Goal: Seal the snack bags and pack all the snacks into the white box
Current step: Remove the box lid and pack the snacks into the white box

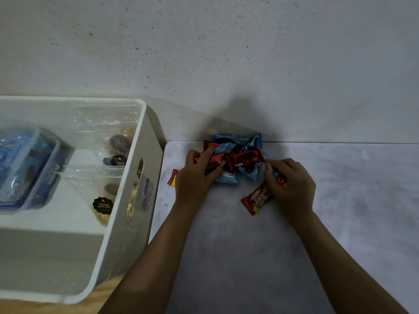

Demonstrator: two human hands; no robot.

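Note:
A pile of small red and blue snack packets (235, 155) lies on the grey mat against the wall. My left hand (196, 177) rests on the pile's left side, fingers curled over a red packet (213, 158). On the pile's right side my right hand (291, 182) pinches a small red packet. A red wafer bar (256, 201) lies under that hand, partly hidden. Another red packet (172, 177) peeks out left of my left hand. The white box (127, 220) stands at the left and holds clear zip bags (106, 177) of snacks and blue-lidded tubs (27, 168).
The grey mat (249, 257) covers the table's right part, and a strip of wooden tabletop (108, 288) shows under the box. A speckled white wall (226, 53) rises directly behind the pile and the box.

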